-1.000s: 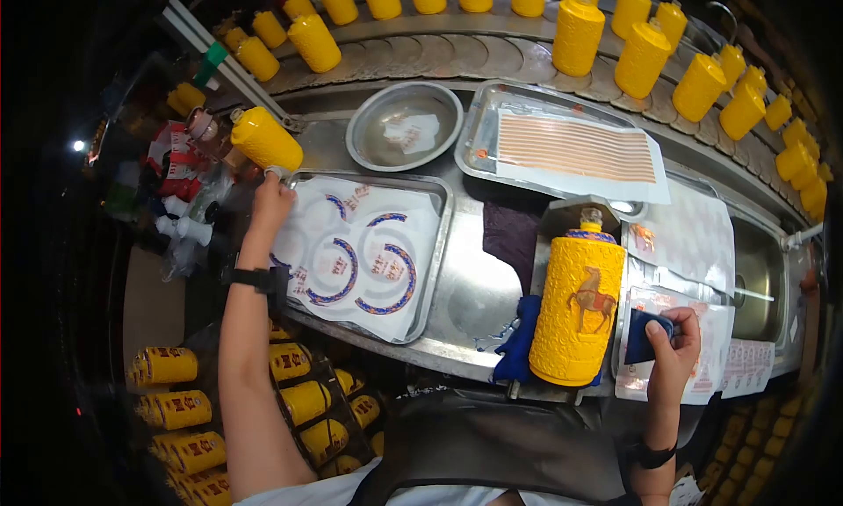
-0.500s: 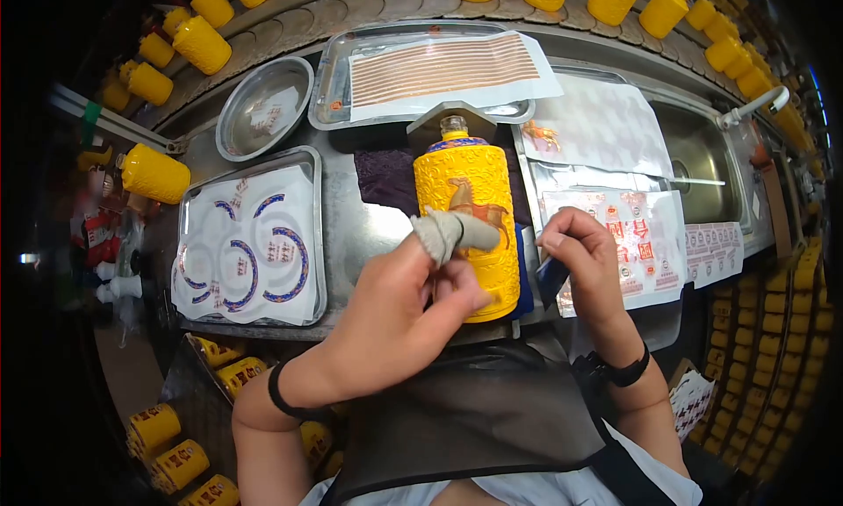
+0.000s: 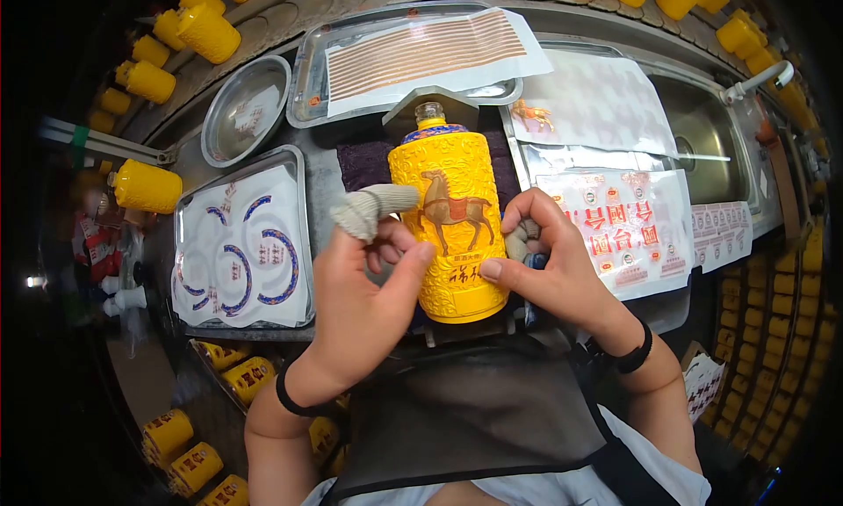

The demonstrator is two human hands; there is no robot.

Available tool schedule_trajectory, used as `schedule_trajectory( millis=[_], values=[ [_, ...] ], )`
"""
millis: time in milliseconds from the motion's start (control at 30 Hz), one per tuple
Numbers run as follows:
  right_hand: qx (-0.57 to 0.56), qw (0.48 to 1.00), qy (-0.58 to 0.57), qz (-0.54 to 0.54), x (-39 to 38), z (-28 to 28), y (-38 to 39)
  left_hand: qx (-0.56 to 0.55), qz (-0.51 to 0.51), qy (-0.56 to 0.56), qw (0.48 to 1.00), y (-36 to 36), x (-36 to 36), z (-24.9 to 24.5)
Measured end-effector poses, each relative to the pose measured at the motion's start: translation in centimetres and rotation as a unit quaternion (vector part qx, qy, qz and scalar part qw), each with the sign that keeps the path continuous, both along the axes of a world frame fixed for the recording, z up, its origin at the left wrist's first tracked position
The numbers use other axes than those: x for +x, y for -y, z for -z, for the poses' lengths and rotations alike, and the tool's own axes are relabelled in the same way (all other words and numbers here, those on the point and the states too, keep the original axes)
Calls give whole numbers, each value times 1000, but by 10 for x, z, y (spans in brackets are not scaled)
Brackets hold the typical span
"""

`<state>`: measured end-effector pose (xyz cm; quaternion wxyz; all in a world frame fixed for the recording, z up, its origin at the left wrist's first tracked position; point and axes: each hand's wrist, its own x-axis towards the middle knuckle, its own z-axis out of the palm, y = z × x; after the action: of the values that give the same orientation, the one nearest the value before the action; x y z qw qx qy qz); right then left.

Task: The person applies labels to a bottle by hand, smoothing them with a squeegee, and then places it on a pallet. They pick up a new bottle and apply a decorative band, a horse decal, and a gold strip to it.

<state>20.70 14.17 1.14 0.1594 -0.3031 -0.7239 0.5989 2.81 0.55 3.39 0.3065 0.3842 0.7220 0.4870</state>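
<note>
A yellow embossed bottle (image 3: 452, 168) with a clear neck and a blue patterned collar lies between my hands, its neck away from me. A brown horse decal (image 3: 457, 209) with a red saddle is on its front, above dark lettering. My left hand (image 3: 360, 282) has a pale cloth cover on its index finger, which touches the bottle's left side; the thumb rests lower on the same side. My right hand (image 3: 562, 264) grips the lower right side, thumb on the front, fingers curled. Something blue-grey shows beneath those fingers, mostly hidden.
Left is a tray (image 3: 309, 234) with blue arc decals on white sheets; behind it stands a metal bowl (image 3: 211, 128). A striped sheet (image 3: 430, 58) lies on the back tray. Red-lettered decal sheets (image 3: 615, 229) and a sink (image 3: 702, 119) are right. More yellow bottles (image 3: 209, 33) surround the bench.
My left hand has drawn back from the bottle's front to its left side, uncovering the horse decal and lettering. My right hand, earlier apart with a dark blue flat piece, now touches the bottle.
</note>
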Motion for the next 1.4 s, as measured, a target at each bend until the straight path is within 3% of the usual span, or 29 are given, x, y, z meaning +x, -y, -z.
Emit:
schedule_trajectory(
  millis=[100,133,233,267,533,1133,1333,1400],
  values=[
    [-70,998,-4,6,2,-1,0,63,-48,4,997,8,-2,14],
    [-102,995,-2,9,2,-1,0,51,-14,75,996,12,-2,18],
    [-44,999,-13,6,2,0,5,86,23,247,965,10,13,26],
    [-52,999,-7,7,1,0,6,66,32,255,964,10,16,26],
    [-87,996,-18,5,0,4,3,86,29,246,965,8,20,27],
    [-18,1000,-12,-16,0,4,1,83,30,257,962,7,20,25],
    [-52,998,-37,-15,0,9,1,89,35,270,958,9,17,28],
    [-157,987,-39,-4,2,7,-1,103,28,314,944,9,14,28]
  ],
)
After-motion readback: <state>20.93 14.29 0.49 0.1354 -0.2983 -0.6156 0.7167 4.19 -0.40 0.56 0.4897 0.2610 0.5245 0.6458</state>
